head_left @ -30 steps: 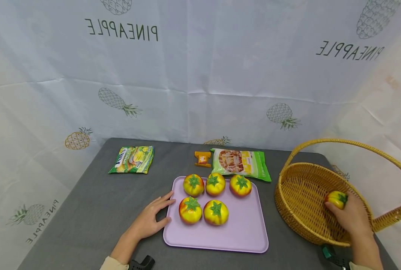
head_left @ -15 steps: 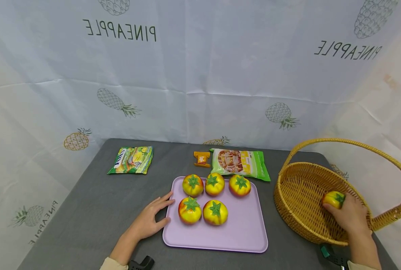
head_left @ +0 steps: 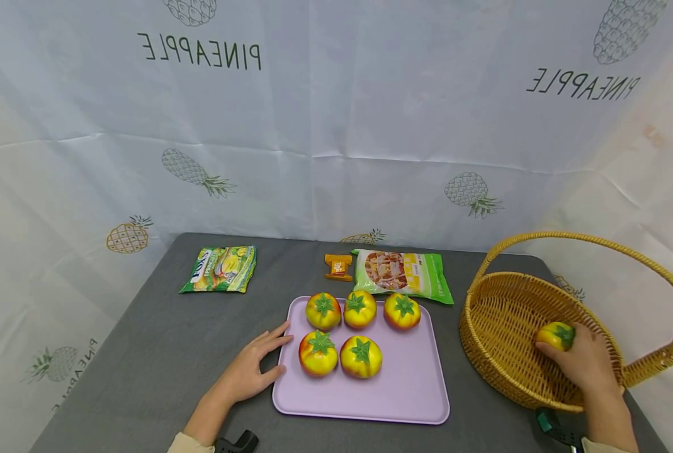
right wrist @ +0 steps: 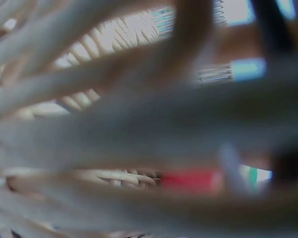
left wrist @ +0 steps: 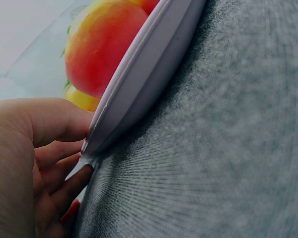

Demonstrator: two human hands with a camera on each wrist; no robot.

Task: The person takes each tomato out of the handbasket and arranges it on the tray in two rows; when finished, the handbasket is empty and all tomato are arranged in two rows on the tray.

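Note:
On the right, my right hand (head_left: 588, 362) reaches into a yellow wicker basket (head_left: 486, 365) and grips a yellow-red persimmon (head_left: 553, 336) with a green star-shaped calyx, low inside it. The basket's weave (right wrist: 139, 134) fills the right wrist view, blurred, so the fruit is mostly hidden there. My left hand (head_left: 251, 368) lies at the left edge of the lilac tray (head_left: 404, 390), fingers extended and touching the rim. Close up in the left wrist view, the thumb meets the tray's rim (left wrist: 134, 89) beside a persimmon (left wrist: 102, 49). Several persimmons (head_left: 361, 357) sit on the tray in two rows.
Behind the tray lie a green food packet (head_left: 401, 274) and a small orange wrapped snack (head_left: 338, 267). A green-yellow packet (head_left: 221, 269) is at the back left. The basket's tall handle (head_left: 591, 236) arches over its opening. A pineapple-print curtain (head_left: 313, 119) hangs behind the table.
My right hand has shifted slightly left inside the basket with the persimmon, which has turned a little. My left hand stays at the tray's edge.

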